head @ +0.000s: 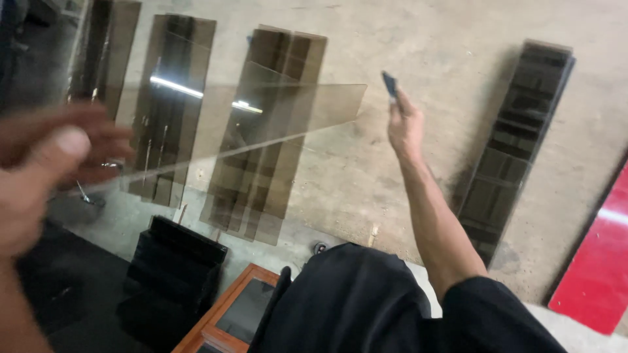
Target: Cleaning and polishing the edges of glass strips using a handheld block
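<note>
Head view, looking down at a concrete floor [458,39]. Left hand [46,157] at 9 o'clock, close to the lens and blurred; fingers curled round the near end of a long tinted clear sheet [261,124], thumb on top. The sheet runs from that grip toward 1 o'clock, held above the floor, its far end free just short of the right hand. Right hand [404,124] at 12 o'clock, arm stretched out, fingers closed on a small dark flat piece [390,84] that sticks up past the fingertips.

On the floor under the sheet, at 11 o'clock: stacks of tinted strips [268,131], laid side by side, overlapping. At 3 o'clock, well apart, a darker stack of strips [517,137] lying at a slant. Red panel [595,261] at 4 o'clock. At 7 o'clock, a black stepped block [173,274], and just beside it a wooden-framed tray [229,314]. The person's dark-clothed knee [353,301] at 6 o'clock.
</note>
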